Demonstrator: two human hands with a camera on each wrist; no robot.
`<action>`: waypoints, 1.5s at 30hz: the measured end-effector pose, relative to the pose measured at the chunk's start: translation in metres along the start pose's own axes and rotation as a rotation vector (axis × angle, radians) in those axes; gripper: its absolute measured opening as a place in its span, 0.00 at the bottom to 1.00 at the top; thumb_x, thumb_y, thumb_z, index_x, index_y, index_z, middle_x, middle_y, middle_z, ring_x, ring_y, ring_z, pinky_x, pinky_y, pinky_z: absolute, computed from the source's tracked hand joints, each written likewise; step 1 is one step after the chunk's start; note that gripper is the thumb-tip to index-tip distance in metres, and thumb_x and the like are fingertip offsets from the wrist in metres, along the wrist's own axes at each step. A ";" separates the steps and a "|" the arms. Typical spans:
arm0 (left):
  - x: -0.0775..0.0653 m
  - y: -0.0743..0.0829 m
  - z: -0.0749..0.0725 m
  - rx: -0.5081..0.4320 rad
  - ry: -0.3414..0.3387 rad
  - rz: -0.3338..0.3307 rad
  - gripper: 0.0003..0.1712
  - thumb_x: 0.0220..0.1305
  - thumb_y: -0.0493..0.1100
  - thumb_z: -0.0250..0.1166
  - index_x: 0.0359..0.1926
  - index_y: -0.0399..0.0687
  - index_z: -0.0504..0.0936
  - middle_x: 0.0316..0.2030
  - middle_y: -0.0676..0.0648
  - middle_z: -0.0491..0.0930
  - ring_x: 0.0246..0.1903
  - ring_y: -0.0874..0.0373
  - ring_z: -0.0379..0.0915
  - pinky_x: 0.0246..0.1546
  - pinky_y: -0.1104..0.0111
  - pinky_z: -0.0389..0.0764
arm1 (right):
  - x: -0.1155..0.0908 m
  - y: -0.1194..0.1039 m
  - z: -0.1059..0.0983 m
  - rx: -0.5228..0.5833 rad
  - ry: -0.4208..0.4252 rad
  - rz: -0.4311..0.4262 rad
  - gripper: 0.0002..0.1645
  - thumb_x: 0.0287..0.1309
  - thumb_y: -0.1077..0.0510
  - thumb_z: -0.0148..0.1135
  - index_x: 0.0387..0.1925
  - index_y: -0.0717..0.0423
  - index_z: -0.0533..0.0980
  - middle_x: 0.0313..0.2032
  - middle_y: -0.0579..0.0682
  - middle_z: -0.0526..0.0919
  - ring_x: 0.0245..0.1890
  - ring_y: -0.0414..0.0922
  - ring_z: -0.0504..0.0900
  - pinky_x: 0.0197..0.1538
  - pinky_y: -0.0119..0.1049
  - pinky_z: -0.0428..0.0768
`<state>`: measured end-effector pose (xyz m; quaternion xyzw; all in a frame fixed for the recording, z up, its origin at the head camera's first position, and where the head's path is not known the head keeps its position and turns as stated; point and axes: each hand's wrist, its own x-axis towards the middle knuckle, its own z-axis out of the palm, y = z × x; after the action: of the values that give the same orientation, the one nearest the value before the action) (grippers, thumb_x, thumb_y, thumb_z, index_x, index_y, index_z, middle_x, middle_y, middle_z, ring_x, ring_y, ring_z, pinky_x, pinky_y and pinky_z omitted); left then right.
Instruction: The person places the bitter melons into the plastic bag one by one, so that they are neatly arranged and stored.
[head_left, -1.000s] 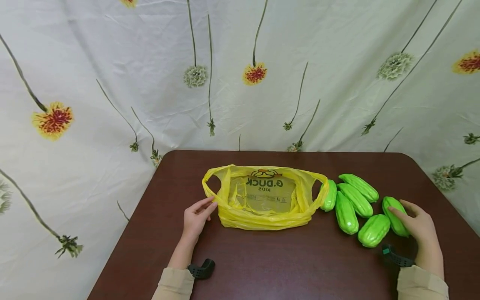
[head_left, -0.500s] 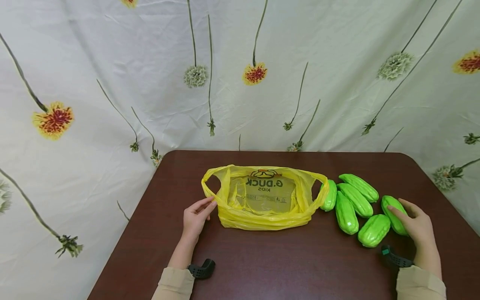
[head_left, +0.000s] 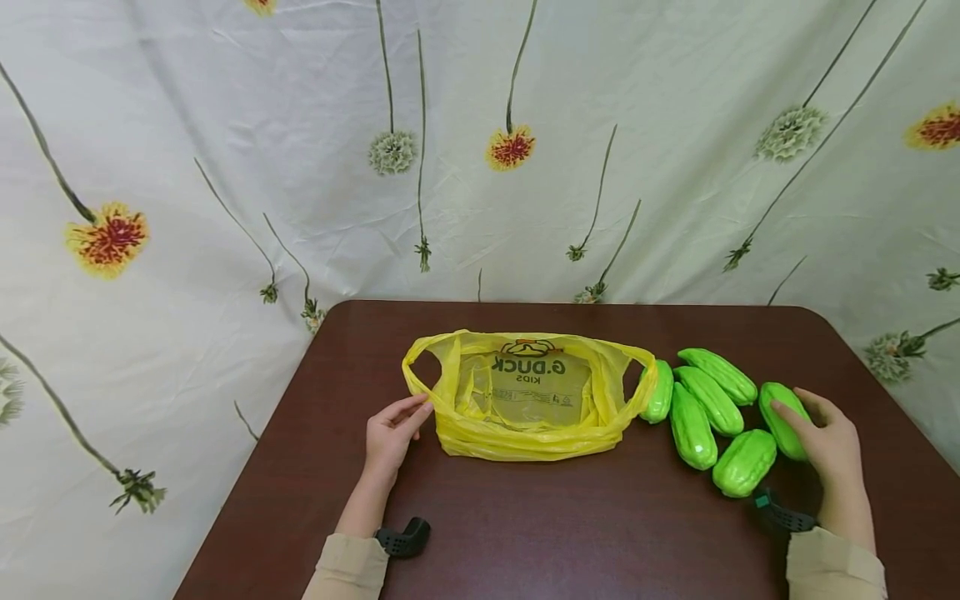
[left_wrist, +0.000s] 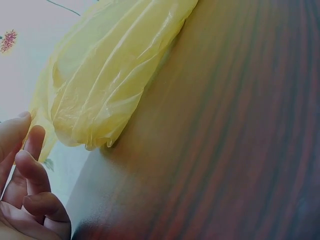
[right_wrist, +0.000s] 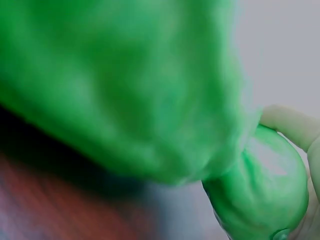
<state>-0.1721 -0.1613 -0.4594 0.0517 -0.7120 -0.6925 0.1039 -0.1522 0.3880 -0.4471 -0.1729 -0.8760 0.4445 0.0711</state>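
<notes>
A yellow plastic bag with "G.DUCK KIDS" print stands with its mouth spread. My left hand pinches its left handle between thumb and fingers; the left wrist view has these fingertips at the thin yellow film. On the right, my right hand grips a glossy, ridged green bitter melon, thumb across the near side and fingers on the far side. In the right wrist view this bitter melon sits against the hand, partly covered by a blurred second bitter melon close to the camera.
Several more bitter melons lie loosely grouped between the bag and my right hand, one against the bag's right handle. All rest on a dark reddish-brown table. Behind its far edge hangs a pale flower-printed cloth.
My right hand has moved slightly left and away from me, and the bitter melon in it has shifted the same way. The melon beside it has moved a little. My left hand holds still.
</notes>
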 end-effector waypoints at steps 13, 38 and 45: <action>-0.001 0.001 0.001 -0.009 0.009 -0.005 0.13 0.57 0.34 0.67 0.43 0.31 0.83 0.32 0.46 0.83 0.17 0.59 0.66 0.22 0.70 0.71 | -0.003 -0.034 0.005 0.029 0.121 0.039 0.45 0.60 0.37 0.54 0.69 0.59 0.57 0.67 0.61 0.59 0.62 0.60 0.59 0.56 0.54 0.62; -0.001 0.001 0.001 -0.007 0.007 -0.017 0.13 0.58 0.34 0.66 0.43 0.30 0.82 0.31 0.52 0.84 0.16 0.62 0.66 0.22 0.71 0.71 | -0.018 -0.103 0.030 0.234 0.269 0.101 0.39 0.55 0.38 0.61 0.66 0.46 0.66 0.55 0.43 0.71 0.49 0.38 0.67 0.48 0.31 0.65; 0.000 0.001 0.001 -0.011 0.002 -0.012 0.13 0.58 0.33 0.66 0.43 0.29 0.82 0.31 0.50 0.83 0.16 0.62 0.66 0.22 0.71 0.71 | -0.022 -0.119 0.043 0.301 0.275 0.054 0.37 0.55 0.40 0.62 0.64 0.48 0.68 0.55 0.44 0.72 0.53 0.40 0.67 0.52 0.33 0.65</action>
<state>-0.1718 -0.1599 -0.4582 0.0561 -0.7077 -0.6970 0.1010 -0.1723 0.2824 -0.3766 -0.2428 -0.7767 0.5445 0.2033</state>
